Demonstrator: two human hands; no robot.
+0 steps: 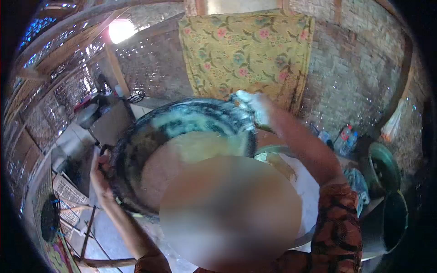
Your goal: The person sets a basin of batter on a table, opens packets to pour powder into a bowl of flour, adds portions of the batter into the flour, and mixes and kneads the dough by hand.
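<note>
A large, round, blackened wok (123,175) is held up and tilted in front of me. Its inside is pale, with whitish smears toward the far right rim. My left hand (103,175) is closed around the loop handle on its left side. At the far right rim is my right hand (257,108), closed against the edge, its fingers covered by something white that may be a cloth or a coating. Behind the wok, partly hidden, lies a wide vessel with a greenish rim (277,149) and pale contents. A blurred oval covers the lower middle of the view.
A yellow flowered cloth (246,50) hangs on the woven wall. Plastic bottles (348,141) stand at right, near a green bucket (384,164) and a dark container (395,220) on its side. Pots (88,116) sit at left, above a woven rack (70,193).
</note>
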